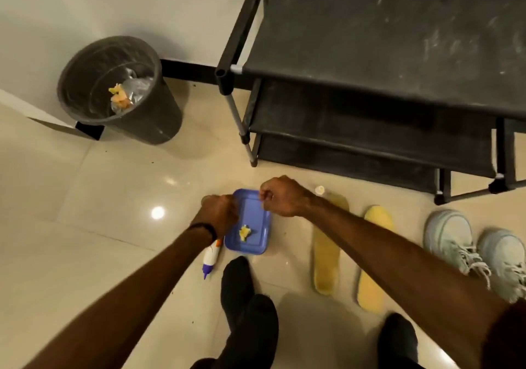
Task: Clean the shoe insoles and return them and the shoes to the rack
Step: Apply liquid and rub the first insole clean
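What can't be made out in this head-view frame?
- Left hand and right hand: fingers curled under, so any held thing is hidden.
- White squeeze bottle with purple cap: top covered by the left wrist.
- Pale lace-up sneakers: right one cut by the frame edge.
- Small yellow scrap on the blue plastic tray: blurred.

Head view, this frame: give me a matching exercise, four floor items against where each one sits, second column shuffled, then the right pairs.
Items:
1. bin
2. blue tray
3. insoles
4. shoes

Places:
A. between the tray and the shoes
B. far right, below the rack's right end
C. far left, against the wall
D. under both hands, with a yellow scrap on it

Pairs: 1-C, 2-D, 3-A, 4-B
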